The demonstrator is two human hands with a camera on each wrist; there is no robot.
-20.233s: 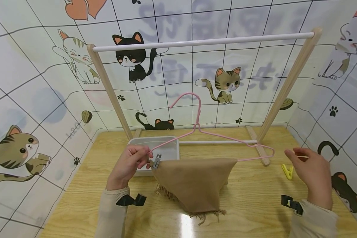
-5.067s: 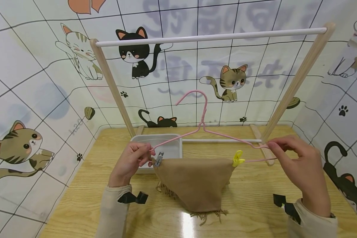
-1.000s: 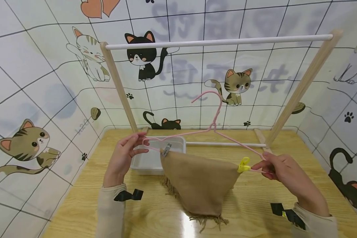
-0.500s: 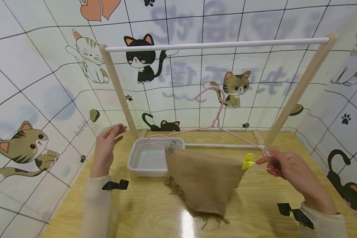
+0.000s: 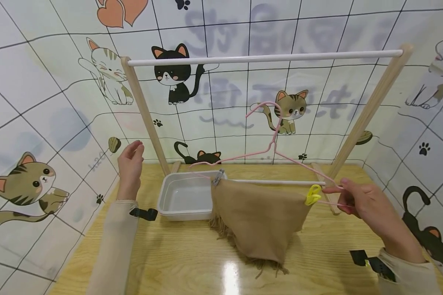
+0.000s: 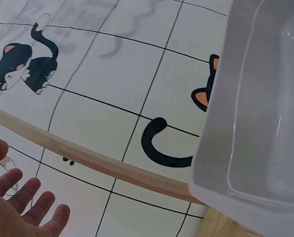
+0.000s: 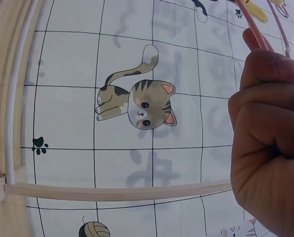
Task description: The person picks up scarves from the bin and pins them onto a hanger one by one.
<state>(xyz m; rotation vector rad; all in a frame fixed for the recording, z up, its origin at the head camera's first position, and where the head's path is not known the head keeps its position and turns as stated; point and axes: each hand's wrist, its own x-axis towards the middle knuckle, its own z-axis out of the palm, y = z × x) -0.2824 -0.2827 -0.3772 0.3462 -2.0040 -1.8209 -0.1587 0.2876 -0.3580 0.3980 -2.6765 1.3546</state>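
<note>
A pink hanger (image 5: 275,143) is held up above the table, tilted so its hook points up and left. My right hand (image 5: 369,209) grips its right end; the curled fingers (image 7: 265,118) show in the right wrist view. Over the hanger's bottom bar drapes a brown fringed cloth (image 5: 262,217). A grey clip (image 5: 218,177) fastens its left corner and a yellow clip (image 5: 312,194) its right corner. My left hand (image 5: 130,166) is off the hanger, by the rack's left post, holding nothing; its fingers (image 6: 33,190) are spread and relaxed in the left wrist view.
Behind the hanger stands a rack with a white top rail (image 5: 262,58) between wooden posts (image 5: 369,108). A white basin (image 5: 162,200) sits at the left on the wooden table (image 5: 184,254), partly behind the cloth. A cat-patterned curtain surrounds the table.
The yellow clip went from the table onto the cloth's right corner. My left hand has let go of the hanger and moved left and up. My right hand has raised the hanger slightly.
</note>
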